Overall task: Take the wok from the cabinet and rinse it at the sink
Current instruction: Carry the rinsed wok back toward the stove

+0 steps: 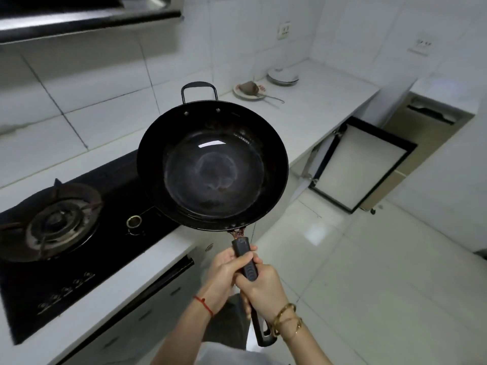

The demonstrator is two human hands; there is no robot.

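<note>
Now wok (212,164) level, handle toward person, left hand (224,270), right hand (263,285) clamped on handle

We've got the wok (212,164) over the counter (311,111) edge, stove (56,222) left, plate (250,91) far behind, cabinet door (363,164) right.

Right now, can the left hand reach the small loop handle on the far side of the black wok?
Probably not: the left hand grips the long handle, and the wok's whole bowl lies between.
</note>
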